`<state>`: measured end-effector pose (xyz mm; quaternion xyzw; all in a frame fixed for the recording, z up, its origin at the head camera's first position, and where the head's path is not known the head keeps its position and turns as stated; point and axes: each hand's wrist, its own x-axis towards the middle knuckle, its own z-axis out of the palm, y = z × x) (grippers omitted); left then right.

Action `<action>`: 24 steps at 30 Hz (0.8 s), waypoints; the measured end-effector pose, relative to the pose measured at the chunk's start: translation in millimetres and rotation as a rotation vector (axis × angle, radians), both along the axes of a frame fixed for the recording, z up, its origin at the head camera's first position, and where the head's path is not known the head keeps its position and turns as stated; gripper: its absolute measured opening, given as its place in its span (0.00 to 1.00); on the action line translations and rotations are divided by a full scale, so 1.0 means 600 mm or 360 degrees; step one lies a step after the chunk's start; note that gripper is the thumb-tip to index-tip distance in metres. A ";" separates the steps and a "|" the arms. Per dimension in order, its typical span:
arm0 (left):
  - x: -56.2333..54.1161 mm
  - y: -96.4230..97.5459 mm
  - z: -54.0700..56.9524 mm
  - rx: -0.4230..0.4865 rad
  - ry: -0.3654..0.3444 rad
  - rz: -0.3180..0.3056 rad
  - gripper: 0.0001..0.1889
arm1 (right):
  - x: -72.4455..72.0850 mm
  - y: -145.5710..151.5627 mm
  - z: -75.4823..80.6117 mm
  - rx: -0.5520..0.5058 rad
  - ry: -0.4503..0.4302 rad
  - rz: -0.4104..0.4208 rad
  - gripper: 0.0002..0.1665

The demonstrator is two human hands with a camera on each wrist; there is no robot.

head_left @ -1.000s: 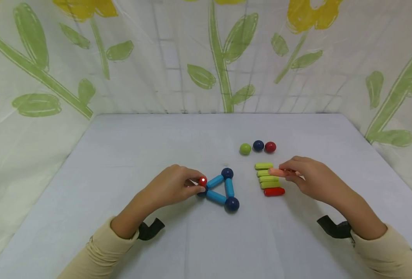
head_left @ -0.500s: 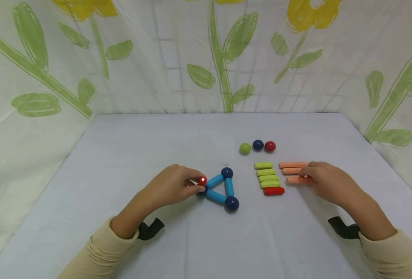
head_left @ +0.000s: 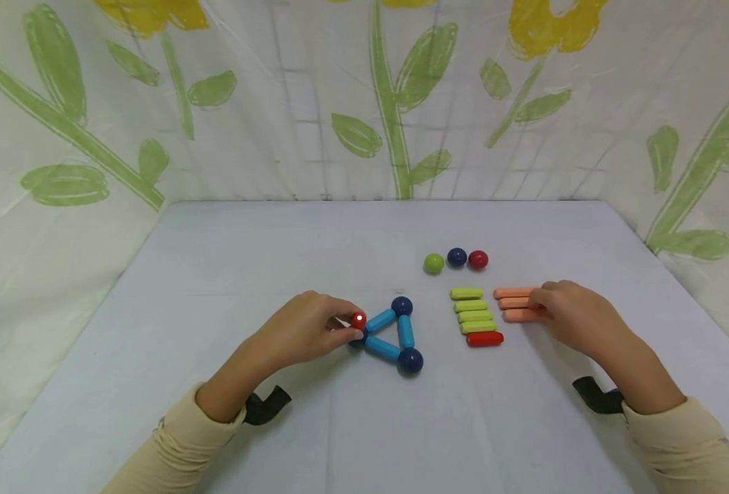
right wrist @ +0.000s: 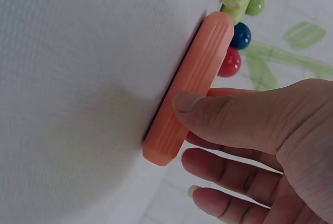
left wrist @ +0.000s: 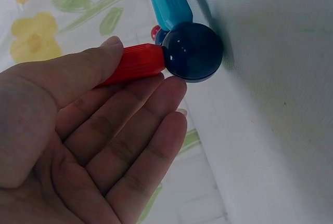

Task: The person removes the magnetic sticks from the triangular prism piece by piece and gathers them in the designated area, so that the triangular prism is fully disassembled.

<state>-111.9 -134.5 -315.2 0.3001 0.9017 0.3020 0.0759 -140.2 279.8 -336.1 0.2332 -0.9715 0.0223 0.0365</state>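
Note:
My left hand [head_left: 305,328] pinches a red magnetic rod [left wrist: 139,62] between thumb and fingers. It stands upright on a dark blue ball [left wrist: 193,51], the left corner of a flat triangle made with blue rods [head_left: 382,348]. Two other dark blue balls [head_left: 410,361] form its right corners. Over on the right, my right hand [head_left: 577,319] pinches the nearest of three long orange magnetic rods [right wrist: 190,89]. That rod lies on the table beside the other two, roughly parallel; their right ends are hidden by the hand.
Several short yellow-green rods [head_left: 476,316] lie in a column between the triangle and the orange rods, with a red rod [head_left: 484,339] at its near end. Behind them sit a green ball [head_left: 434,263], a blue ball [head_left: 457,257] and a red ball [head_left: 478,260].
My right hand has carried an orange rod rightward from above the yellow-green rods and set it beside two other orange rods, then nudged it closer. The left hand stays in place.

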 end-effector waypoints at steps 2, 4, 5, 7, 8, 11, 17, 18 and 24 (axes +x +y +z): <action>0.000 0.000 0.000 -0.0002 0.0002 -0.0002 0.11 | -0.002 0.001 0.000 0.0002 0.0013 -0.0001 0.07; 0.000 0.000 -0.001 0.0000 0.0006 -0.0006 0.11 | -0.005 0.000 0.001 0.0005 -0.0003 -0.0021 0.07; 0.000 0.000 -0.001 0.0001 0.0006 -0.0006 0.11 | -0.006 -0.001 0.002 0.0003 -0.0020 -0.0029 0.07; -0.001 0.001 -0.001 0.0002 0.0002 -0.0005 0.11 | -0.007 -0.004 0.004 -0.0019 -0.0059 -0.0034 0.09; -0.001 0.002 -0.001 0.0003 -0.0005 -0.0001 0.11 | -0.006 -0.007 0.006 -0.0044 -0.0072 -0.0025 0.09; -0.002 0.002 -0.005 -0.0043 -0.0009 0.0022 0.10 | -0.004 -0.021 0.010 -0.0209 -0.0141 0.0055 0.10; -0.008 0.001 -0.021 -0.0189 -0.0019 0.0100 0.12 | 0.003 -0.082 0.017 -0.0678 -0.0431 0.0312 0.08; -0.008 0.001 -0.023 -0.0191 -0.0030 0.0108 0.13 | 0.004 -0.095 0.018 -0.0733 -0.0466 0.0359 0.07; -0.012 0.001 -0.028 -0.0154 -0.0069 0.0127 0.15 | 0.006 -0.182 0.019 -0.0852 -0.0543 0.0572 0.09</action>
